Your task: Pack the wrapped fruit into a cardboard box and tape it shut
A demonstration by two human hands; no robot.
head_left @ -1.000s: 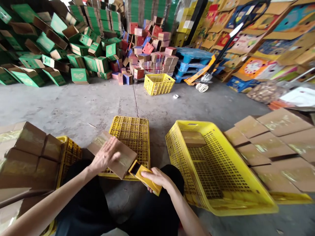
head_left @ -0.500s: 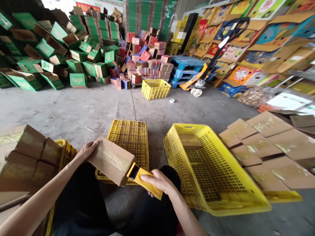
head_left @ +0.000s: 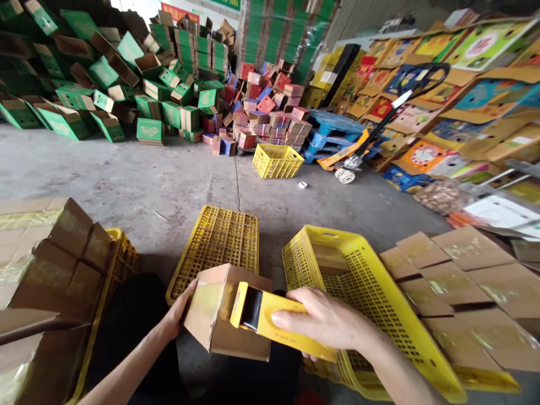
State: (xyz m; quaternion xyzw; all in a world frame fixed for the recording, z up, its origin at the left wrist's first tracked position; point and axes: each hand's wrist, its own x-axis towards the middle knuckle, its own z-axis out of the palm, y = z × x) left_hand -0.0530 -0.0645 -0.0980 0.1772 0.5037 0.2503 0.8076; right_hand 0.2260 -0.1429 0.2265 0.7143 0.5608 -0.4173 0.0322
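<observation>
The box [head_left: 225, 312] has tipped upright, left hand [head_left: 179, 315] steadying it, right hand [head_left: 324, 323] gripping the tape dispenser [head_left: 274, 323] before a yellow crate [head_left: 379, 292].

The small brown corrugated-cardboard box [head_left: 225, 315] looks matt, with a glossy strip of clear tape on its side. The yellow tape dispenser [head_left: 274, 326] is smooth, slightly shiny plastic. The perforated yellow plastic crate [head_left: 379, 304] looks hard and scuffed. The grey concrete floor [head_left: 126, 180] is rough and stained.

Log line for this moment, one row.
left hand: holds cardboard box | right hand: presses yellow tape dispenser on box | yellow crate: right
</observation>
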